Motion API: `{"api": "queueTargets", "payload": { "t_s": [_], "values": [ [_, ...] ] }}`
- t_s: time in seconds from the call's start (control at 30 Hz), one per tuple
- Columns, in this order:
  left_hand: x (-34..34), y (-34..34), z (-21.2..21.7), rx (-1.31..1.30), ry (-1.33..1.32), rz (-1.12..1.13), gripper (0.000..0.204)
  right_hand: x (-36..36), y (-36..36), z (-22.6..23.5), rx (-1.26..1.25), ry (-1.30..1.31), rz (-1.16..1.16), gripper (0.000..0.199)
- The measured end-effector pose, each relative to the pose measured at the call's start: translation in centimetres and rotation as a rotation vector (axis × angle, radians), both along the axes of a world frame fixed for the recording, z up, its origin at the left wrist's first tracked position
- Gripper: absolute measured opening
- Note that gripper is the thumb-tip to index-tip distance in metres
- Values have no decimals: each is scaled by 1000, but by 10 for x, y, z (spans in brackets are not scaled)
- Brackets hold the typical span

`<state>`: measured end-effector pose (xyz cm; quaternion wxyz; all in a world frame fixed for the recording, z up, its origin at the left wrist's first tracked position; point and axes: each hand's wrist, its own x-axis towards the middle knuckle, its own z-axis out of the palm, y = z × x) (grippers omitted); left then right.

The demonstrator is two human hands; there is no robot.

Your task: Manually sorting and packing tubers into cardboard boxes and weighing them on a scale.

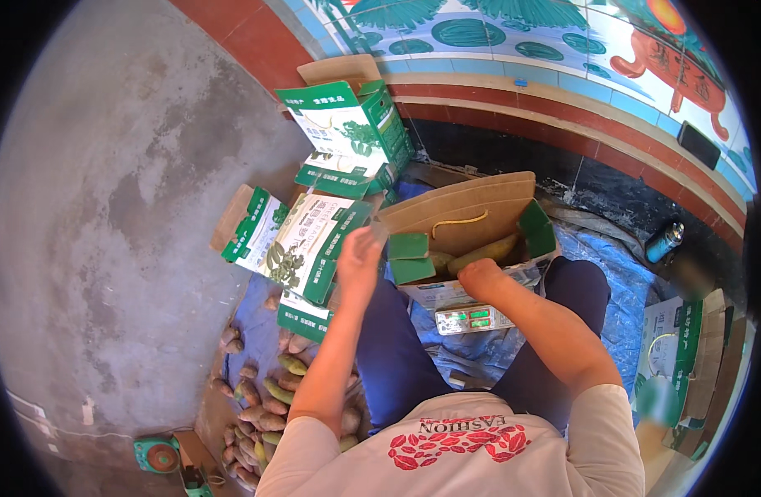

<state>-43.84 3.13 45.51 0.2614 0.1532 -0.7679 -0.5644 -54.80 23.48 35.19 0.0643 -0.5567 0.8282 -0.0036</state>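
A right hand (478,280) is reaching over an open green-and-white cardboard box (490,195), seemingly steadying it; the left hand (360,255) is hovering beside, both grips unclear.

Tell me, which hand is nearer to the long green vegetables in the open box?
Right. The right hand is over the near side of the box, close beside the vegetables; any grip is hidden. The left hand is farther off, outside the box, to its left.
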Motion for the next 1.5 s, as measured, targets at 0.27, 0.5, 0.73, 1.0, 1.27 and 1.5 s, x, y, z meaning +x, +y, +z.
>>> {"api": "queueTargets", "payload": {
  "t_s": [0.27, 0.5, 0.73, 1.0, 1.27, 1.5],
  "values": [
    [135, -76, -64, -92, -175, 497, 18, 3, -2, 10, 94, -30, 67, 17],
    [262, -67, -209, -285, -750, 559, 23, -1, 0, 3, 63, 0, 48, 15],
    [329, -9, -271, 11, -1350, 321, 34, -1, -5, 22, 94, -93, 43, 21],
    [379, 24, -299, 84, -1555, 148, 35, -4, -3, 13, 63, -27, 98, 17],
    [395, 26, -295, 170, -1686, 389, 42, 0, -4, 21, 113, -70, 29, 17],
    [423, 52, -339, 268, -1693, -47, 51, 1, -6, 24, 97, -106, 11, 19]
  ]
}}
